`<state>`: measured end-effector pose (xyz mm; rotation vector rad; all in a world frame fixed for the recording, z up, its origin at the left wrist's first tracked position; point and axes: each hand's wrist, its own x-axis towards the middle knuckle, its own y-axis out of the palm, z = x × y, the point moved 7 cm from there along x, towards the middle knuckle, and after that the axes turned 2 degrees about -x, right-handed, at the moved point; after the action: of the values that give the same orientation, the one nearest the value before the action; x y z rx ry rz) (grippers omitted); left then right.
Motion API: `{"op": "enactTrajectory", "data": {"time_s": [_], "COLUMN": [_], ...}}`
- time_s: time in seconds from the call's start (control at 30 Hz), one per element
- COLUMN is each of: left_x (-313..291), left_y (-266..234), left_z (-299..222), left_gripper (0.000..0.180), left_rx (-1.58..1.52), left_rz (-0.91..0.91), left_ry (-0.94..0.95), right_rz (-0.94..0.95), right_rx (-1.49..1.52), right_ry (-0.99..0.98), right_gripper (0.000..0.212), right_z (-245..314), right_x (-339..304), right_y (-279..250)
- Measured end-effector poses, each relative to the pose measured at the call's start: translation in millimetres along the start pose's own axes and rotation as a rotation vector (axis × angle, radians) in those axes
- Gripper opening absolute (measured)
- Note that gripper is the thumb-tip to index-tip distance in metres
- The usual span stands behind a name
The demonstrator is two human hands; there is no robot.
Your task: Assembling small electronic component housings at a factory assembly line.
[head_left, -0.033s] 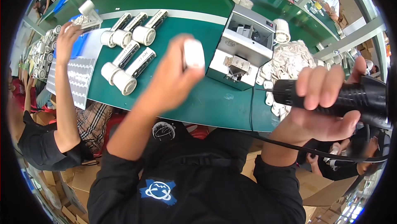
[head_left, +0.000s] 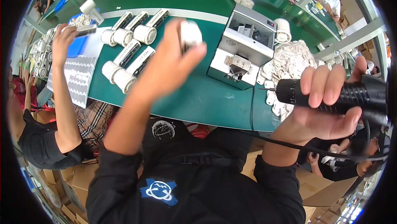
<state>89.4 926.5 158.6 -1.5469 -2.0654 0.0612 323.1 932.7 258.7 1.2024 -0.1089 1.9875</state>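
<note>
My left hand (head_left: pixel 167 67) is raised over the green table, its fingers closed round a white plastic piece (head_left: pixel 191 33) with a rounded end. Motion blurs this piece, and my fingers cover much of it. At the right, my right hand (head_left: pixel 318 120) grips a black electric screwdriver (head_left: pixel 351 98). Its thin bit points left, above the near edge of a heap of small white plastic parts (head_left: pixel 291 60). Between my hands stands a grey screw feeder (head_left: pixel 242 44), which neither hand touches. White cylindrical fan units (head_left: pixel 144 34) with dark-sided handles lie left of my left hand.
A co-worker's hand (head_left: pixel 62 44) at the left holds a similar unit near a blue tray (head_left: pixel 76 48). A sheet of grey labels (head_left: pixel 76 77) lies beside it. The screwdriver's black cable (head_left: pixel 285 144) crosses my right forearm. Another white cylinder (head_left: pixel 282 29) stands behind the heap.
My left hand has moved slightly away from me with the white piece. The co-worker's hand at the left has shifted a little. My right hand and screwdriver have barely moved.
</note>
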Motion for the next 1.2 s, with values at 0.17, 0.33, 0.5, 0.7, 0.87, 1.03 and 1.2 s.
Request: {"op": "enactTrajectory", "data": {"time_s": [0.17, 0.33, 0.5, 0.7, 0.87, 1.03, 1.2], "left_x": [126.0, 147.7, 188.8, 261.9, 284.5, 278.3, 240.3], "left_y": [9.7, 41.3, 65.4, 152.0, 190.3, 161.4, 55.8], "left_z": [72.1, 141.4, 135.0, 131.6, 151.6, 119.1, 34.2], "left_gripper": [0.057, 0.024, 0.03, 0.045, 0.029, 0.028, 0.058], "left_rx": [0.661, 1.189, 1.276, 1.177, 1.186, 1.264, 0.728], "left_rz": [0.303, 0.652, 0.651, 0.491, 0.402, 0.591, 0.323], "left_ry": [-0.297, -0.315, -0.22, 0.244, 0.414, 0.426, 0.447], "right_rz": [-0.093, -0.154, -0.3, -0.352, -0.292, -0.184, -0.209], "right_rx": [-0.279, -0.381, -0.417, -0.495, -0.677, -1.116, -1.463], "right_ry": [0.173, 0.24, 0.346, 0.382, 0.369, 0.586, 0.547], "right_gripper": [0.068, 0.077, 0.088, 0.083, 0.07, 0.038, 0.017], "right_z": [-17.6, -13.7, -10.7, -10.0, -2.7, -11.1, -15.3], "right_x": [-2.2, -7.5, -26.8, -44.8, -61.5, -101.3, -142.2], "right_y": [-9.1, -21.5, -42.6, -67.1, -77.7, -112.4, -134.8]}}
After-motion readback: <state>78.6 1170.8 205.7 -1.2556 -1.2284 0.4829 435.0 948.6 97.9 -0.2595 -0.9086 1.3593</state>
